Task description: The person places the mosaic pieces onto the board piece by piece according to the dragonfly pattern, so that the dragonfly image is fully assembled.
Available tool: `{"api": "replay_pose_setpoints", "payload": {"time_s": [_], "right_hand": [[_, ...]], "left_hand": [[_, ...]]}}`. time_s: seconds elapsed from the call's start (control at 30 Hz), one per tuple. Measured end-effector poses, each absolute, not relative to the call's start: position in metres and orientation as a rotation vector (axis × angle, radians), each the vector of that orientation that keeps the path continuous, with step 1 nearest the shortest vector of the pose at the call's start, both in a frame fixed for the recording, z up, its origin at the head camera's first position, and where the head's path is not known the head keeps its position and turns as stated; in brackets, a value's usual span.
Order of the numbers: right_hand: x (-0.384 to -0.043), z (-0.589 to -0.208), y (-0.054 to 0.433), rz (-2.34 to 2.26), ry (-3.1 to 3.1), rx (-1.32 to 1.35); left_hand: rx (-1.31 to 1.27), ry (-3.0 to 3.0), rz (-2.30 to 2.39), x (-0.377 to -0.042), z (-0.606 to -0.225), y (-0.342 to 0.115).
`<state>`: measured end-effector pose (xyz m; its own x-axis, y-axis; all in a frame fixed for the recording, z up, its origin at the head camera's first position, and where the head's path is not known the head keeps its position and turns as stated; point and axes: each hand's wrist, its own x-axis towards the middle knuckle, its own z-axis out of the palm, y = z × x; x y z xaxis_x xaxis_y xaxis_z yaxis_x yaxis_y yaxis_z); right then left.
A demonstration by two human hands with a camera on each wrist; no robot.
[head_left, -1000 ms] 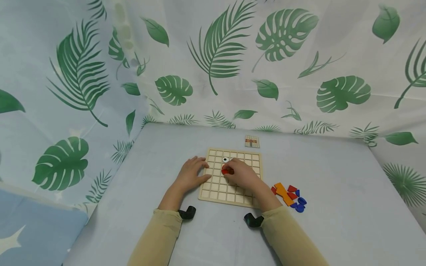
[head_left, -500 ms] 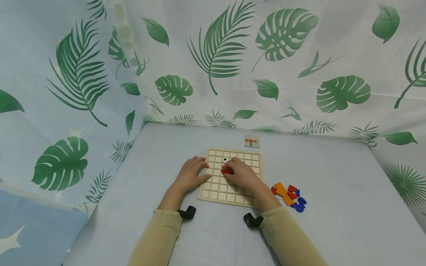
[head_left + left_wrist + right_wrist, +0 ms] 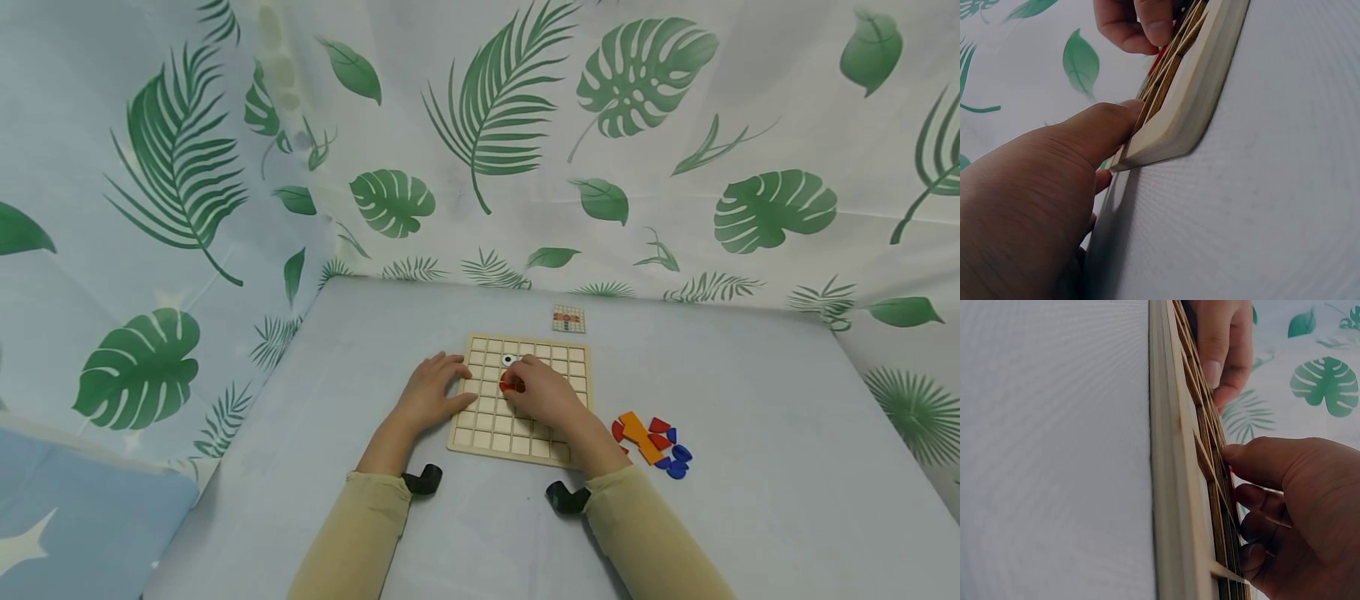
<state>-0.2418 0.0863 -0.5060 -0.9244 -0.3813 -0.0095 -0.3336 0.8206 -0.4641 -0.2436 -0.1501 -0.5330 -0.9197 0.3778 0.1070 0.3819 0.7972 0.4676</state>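
Observation:
A square wooden grid board (image 3: 480,438) lies on the table in the head view. My left hand (image 3: 430,395) rests at its left side, fingers along the edge and thumb (image 3: 1113,119) on the top face. Over the middle of the board, my right hand (image 3: 547,392) pinches a small red piece (image 3: 506,385) with a curved edge, pressed close to the grid; much of it is hidden by the fingers. In the right wrist view only a sliver of red shows beneath the thumb (image 3: 1260,456). Just above it, a white eye disc (image 3: 507,360) with a black centre sits on the board.
Right of the board lies a loose pile: orange pieces (image 3: 634,428), red pieces (image 3: 659,426) and blue pieces (image 3: 678,468). A small printed pattern card (image 3: 568,318) lies beyond the board's far edge. A leaf-print cloth (image 3: 465,250) hangs behind the table.
Both hands stay where they were, the right one still pinching the red piece. The right forearm has shifted slightly left, uncovering more of the red pieces at the pile's left side.

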Motion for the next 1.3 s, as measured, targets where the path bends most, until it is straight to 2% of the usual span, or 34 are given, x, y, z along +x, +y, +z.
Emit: {"api": "replay_pose_setpoints", "payload": {"time_s": [0.37,0.6,0.9,1.3], "right_hand": [[-0.237,-0.5,0.096,-0.742,2.908,-0.633],[-0.234,-0.482,0.119,-0.792,2.891,-0.607],[-0.226,-0.464,0.186,-0.791,2.886,-0.499],[-0.199,-0.469,0.288,-0.726,2.882,-0.296]], "left_hand": [[-0.63,-2.966,-0.779,-0.244,-0.532,-0.146],[-0.617,-2.987,-0.783,-0.243,-0.529,-0.143],[-0.617,-2.986,-0.8,-0.24,-0.528,-0.143],[-0.579,-3.001,-0.786,-0.24,-0.532,-0.146]]}}
